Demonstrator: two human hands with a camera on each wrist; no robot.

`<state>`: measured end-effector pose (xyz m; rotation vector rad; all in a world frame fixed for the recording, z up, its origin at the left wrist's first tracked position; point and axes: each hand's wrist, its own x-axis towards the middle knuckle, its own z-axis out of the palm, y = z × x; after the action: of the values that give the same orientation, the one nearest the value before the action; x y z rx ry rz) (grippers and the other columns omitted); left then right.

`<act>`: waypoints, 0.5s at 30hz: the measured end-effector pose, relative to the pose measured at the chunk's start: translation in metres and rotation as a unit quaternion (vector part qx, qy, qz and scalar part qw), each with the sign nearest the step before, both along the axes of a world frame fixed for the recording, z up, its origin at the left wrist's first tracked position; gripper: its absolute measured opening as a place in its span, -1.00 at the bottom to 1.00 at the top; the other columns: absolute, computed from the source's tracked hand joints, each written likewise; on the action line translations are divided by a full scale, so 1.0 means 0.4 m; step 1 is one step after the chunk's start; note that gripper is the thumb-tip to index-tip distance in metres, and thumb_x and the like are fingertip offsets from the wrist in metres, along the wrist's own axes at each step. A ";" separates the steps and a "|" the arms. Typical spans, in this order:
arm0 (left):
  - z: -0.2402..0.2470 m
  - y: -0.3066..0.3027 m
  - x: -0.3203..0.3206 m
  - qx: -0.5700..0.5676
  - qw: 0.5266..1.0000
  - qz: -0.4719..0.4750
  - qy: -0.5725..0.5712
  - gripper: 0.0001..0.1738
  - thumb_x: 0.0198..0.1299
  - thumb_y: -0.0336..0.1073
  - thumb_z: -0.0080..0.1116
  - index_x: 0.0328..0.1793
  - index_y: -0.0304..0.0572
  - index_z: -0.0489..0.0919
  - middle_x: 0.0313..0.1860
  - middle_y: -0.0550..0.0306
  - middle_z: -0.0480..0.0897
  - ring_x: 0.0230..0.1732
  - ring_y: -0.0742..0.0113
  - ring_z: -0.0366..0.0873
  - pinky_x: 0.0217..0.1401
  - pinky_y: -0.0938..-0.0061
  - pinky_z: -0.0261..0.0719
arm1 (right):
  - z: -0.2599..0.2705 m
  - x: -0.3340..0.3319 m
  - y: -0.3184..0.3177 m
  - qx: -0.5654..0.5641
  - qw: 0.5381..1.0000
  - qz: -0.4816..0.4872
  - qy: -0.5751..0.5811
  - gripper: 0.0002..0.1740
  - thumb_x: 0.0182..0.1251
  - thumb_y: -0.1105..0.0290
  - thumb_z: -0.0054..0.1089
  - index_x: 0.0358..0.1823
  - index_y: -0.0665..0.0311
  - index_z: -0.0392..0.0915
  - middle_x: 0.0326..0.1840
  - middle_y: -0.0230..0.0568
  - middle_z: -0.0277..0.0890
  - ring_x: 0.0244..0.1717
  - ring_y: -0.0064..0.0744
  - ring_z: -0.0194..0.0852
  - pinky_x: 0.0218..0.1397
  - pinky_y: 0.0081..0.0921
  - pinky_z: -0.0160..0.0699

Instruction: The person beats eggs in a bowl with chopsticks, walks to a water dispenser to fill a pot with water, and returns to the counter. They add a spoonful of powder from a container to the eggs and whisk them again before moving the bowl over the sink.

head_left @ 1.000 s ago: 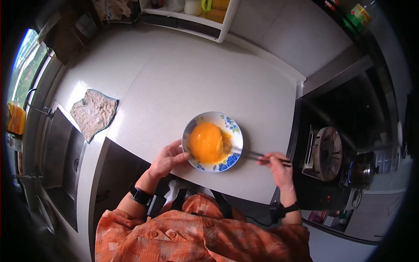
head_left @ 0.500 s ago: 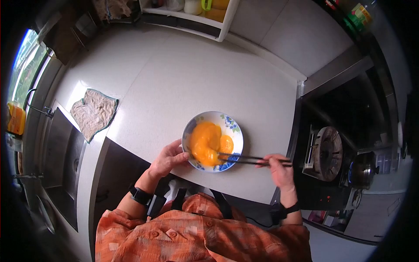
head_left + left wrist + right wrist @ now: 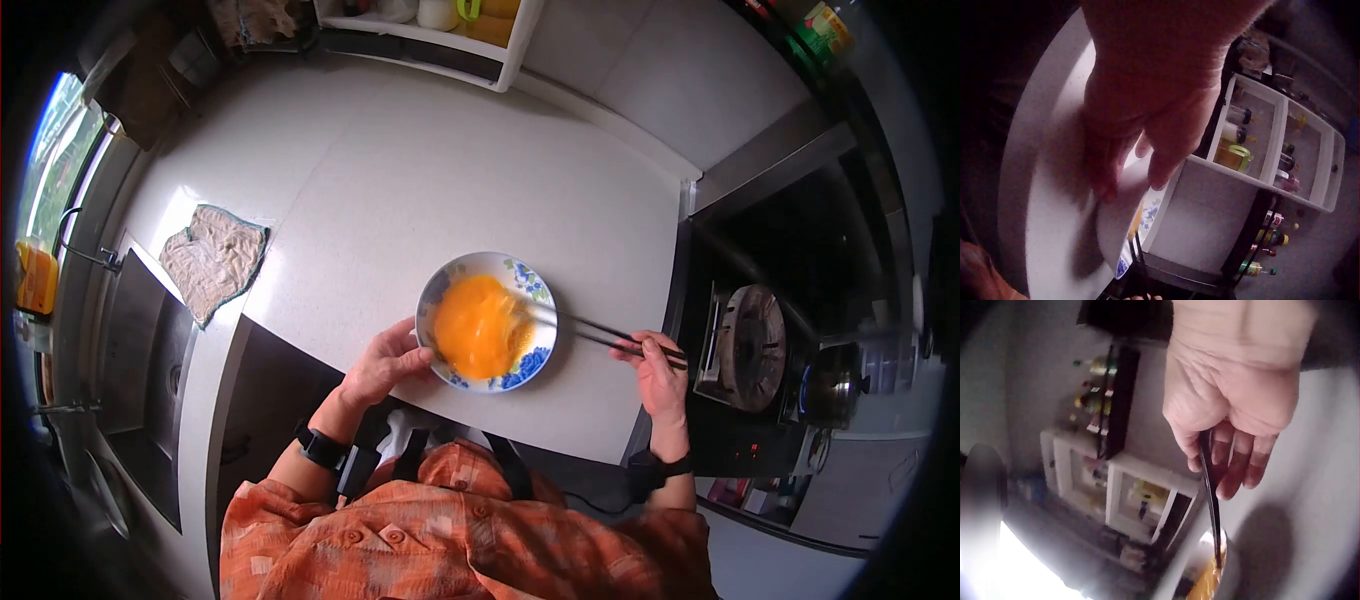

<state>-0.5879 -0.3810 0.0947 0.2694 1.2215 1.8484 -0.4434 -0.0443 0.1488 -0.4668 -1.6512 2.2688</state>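
Observation:
A white bowl (image 3: 524, 368) with blue flowers stands near the counter's front edge, holding beaten egg (image 3: 470, 330), bright orange-yellow. My left hand (image 3: 390, 362) grips its left rim, thumb on top; the left wrist view shows thumb and fingers on either side of the bowl wall (image 3: 1116, 219). From the right, my right hand (image 3: 660, 380) holds a pair of dark chopsticks (image 3: 600, 327). Their tips are blurred in the egg at the bowl's right side. In the right wrist view the chopsticks (image 3: 1211, 494) run from under the palm down to the bowl.
A crumpled cloth (image 3: 215, 262) lies on the pale counter (image 3: 400, 170) at left, beside the sink (image 3: 150, 370). A gas burner (image 3: 750, 350) and a metal pot (image 3: 832, 388) stand at right. At the back is a white shelf (image 3: 420, 42) with jars.
The chopsticks have swept through the egg, from the bowl's lower middle half a second ago to its upper right now. My right hand has shifted slightly right; my left hand stays at the rim.

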 end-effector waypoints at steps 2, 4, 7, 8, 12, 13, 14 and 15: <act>-0.003 0.001 -0.007 0.007 1.000 -0.003 0.009 -0.37 0.16 -0.18 0.15 0.29 -0.28 0.24 -0.08 0.08 0.58 -0.15 0.37 0.58 -0.12 0.52 0.61 | 0.002 0.004 -0.016 0.038 0.999 0.001 -0.022 -0.78 0.32 0.44 -0.02 -0.20 0.51 0.48 -0.28 -0.02 0.52 -0.26 -0.18 0.57 -0.02 -0.19 0.56; -0.005 0.000 -0.005 -0.001 1.000 -0.005 0.010 -0.38 0.15 -0.18 0.16 0.28 -0.28 0.25 -0.09 0.09 0.58 -0.14 0.38 0.58 -0.12 0.53 0.61 | 0.019 0.020 -0.033 0.049 0.987 0.141 -0.052 -0.78 0.33 0.45 -0.05 -0.20 0.51 0.48 -0.25 -0.03 0.51 -0.23 -0.20 0.56 -0.05 -0.19 0.58; -0.003 0.001 -0.003 0.000 1.000 -0.005 0.003 -0.39 0.15 -0.16 0.16 0.27 -0.27 0.27 -0.09 0.10 0.58 -0.13 0.40 0.57 -0.12 0.54 0.61 | 0.047 0.010 -0.001 0.076 0.994 0.070 -0.033 -0.79 0.32 0.47 -0.06 -0.21 0.52 0.47 -0.29 -0.04 0.51 -0.23 -0.19 0.56 -0.11 -0.21 0.61; -0.003 0.002 -0.004 0.000 1.000 -0.003 0.004 -0.39 0.15 -0.16 0.16 0.27 -0.27 0.27 -0.09 0.10 0.58 -0.13 0.40 0.57 -0.12 0.54 0.61 | 0.053 0.005 0.004 0.103 0.993 0.032 -0.036 -0.78 0.32 0.47 -0.07 -0.22 0.52 0.47 -0.31 -0.04 0.51 -0.24 -0.19 0.57 -0.12 -0.23 0.62; 0.003 0.005 -0.003 -0.003 1.000 0.006 -0.007 -0.33 0.13 -0.17 0.19 0.31 -0.27 0.23 -0.16 0.03 0.60 -0.21 0.38 0.59 -0.14 0.55 0.58 | 0.135 0.015 0.012 0.140 0.989 0.040 -0.013 -0.78 0.33 0.46 -0.07 -0.22 0.52 0.48 -0.35 -0.06 0.53 -0.25 -0.21 0.57 -0.14 -0.29 0.62; 0.005 0.005 -0.002 -0.002 1.000 0.005 -0.008 -0.33 0.13 -0.17 0.19 0.31 -0.27 0.22 -0.15 0.02 0.60 -0.21 0.38 0.59 -0.14 0.56 0.58 | 0.128 0.024 0.014 0.185 0.981 0.028 -0.042 -0.79 0.31 0.47 -0.05 -0.23 0.51 0.49 -0.34 -0.06 0.53 -0.25 -0.23 0.57 -0.15 -0.27 0.62; 0.005 0.005 -0.003 -0.001 1.000 0.007 -0.008 -0.33 0.13 -0.17 0.19 0.31 -0.27 0.22 -0.15 0.02 0.60 -0.21 0.38 0.59 -0.14 0.56 0.58 | 0.116 0.028 -0.001 0.187 0.981 0.029 -0.041 -0.79 0.31 0.47 -0.05 -0.23 0.51 0.49 -0.34 -0.06 0.53 -0.25 -0.23 0.57 -0.15 -0.27 0.62; 0.005 0.005 -0.003 0.005 1.000 0.008 -0.013 -0.33 0.13 -0.17 0.19 0.32 -0.27 0.22 -0.15 0.02 0.60 -0.21 0.38 0.59 -0.14 0.56 0.58 | 0.098 0.030 -0.029 0.142 0.986 0.066 -0.057 -0.79 0.32 0.46 -0.06 -0.23 0.51 0.49 -0.34 -0.06 0.53 -0.25 -0.24 0.57 -0.14 -0.27 0.61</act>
<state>-0.5892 -0.3788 0.0966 0.2414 1.2005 1.8656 -0.4313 -0.0560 0.1882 -0.4359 -2.0798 2.0799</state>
